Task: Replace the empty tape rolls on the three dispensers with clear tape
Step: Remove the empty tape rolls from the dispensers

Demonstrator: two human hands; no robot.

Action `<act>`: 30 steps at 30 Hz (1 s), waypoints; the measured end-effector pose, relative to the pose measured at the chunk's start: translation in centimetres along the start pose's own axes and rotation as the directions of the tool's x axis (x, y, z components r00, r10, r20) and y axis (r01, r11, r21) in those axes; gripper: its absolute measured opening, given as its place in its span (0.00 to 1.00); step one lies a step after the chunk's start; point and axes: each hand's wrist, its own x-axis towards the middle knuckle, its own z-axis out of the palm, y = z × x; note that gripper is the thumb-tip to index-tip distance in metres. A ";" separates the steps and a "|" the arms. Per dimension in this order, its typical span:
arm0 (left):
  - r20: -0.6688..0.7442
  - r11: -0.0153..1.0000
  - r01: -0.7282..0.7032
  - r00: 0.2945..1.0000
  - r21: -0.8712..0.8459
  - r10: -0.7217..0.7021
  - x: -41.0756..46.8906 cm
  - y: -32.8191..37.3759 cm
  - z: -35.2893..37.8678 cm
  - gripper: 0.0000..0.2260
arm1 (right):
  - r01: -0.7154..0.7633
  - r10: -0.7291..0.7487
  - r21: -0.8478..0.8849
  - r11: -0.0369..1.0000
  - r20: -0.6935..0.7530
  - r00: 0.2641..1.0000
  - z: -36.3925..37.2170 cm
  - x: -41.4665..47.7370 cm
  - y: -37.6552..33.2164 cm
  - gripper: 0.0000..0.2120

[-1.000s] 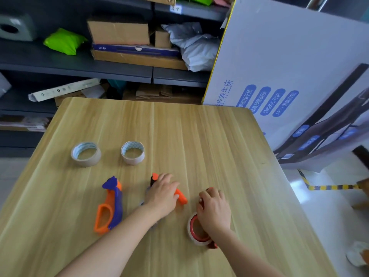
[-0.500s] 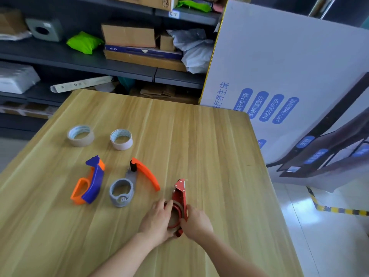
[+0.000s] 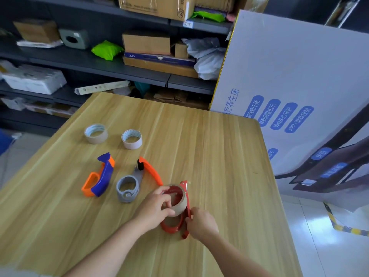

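Far left: left roll point(image 3: 96, 133) sits beside right roll point(image 3: 132, 139) on the table point(image 3: 219, 156).
Nearer row: left dispenser point(image 3: 99, 175), middle dispenser point(image 3: 129, 186), right dispenser point(image 3: 172, 227), left to right.
Behind: shelves point(image 3: 95, 63).

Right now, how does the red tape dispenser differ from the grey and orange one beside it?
The red tape dispenser is red all over; the grey and orange dispenser has a grey hub and an orange handle.
The right hand holds the red one's frame; nobody touches the grey and orange one.
The left hand grips a tan roll at the red one's hub; the grey hub is bare.
Both rest on the wooden table.
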 end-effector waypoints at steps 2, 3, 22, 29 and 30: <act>-0.038 1.000 -0.017 0.999 0.012 0.017 0.7 0.4 -0.8 0.12 | -0.005 0.005 -0.010 1.000 -0.033 0.999 -0.1 0.3 -0.2 0.14; -0.055 1.000 -0.025 0.998 0.016 0.026 1.0 0.5 -1.2 0.11 | -0.004 0.004 -0.009 1.000 -0.057 0.998 -0.3 0.4 -0.3 0.13; -0.114 0.976 0.001 0.993 0.219 0.025 17.2 -3.5 -8.1 0.02 | 0.201 -0.201 -0.015 0.979 -0.163 0.966 -1.2 7.6 -7.7 0.16; 0.036 0.941 -0.013 0.999 0.339 0.001 21.1 -6.6 -7.3 0.05 | 0.198 -0.198 -0.019 0.980 -0.121 0.973 -0.5 9.5 -9.1 0.16; 0.064 0.936 -0.004 0.998 0.352 -0.019 21.5 -7.0 -7.2 0.05 | 0.197 -0.197 -0.016 0.980 -0.117 0.973 -0.3 9.6 -9.3 0.15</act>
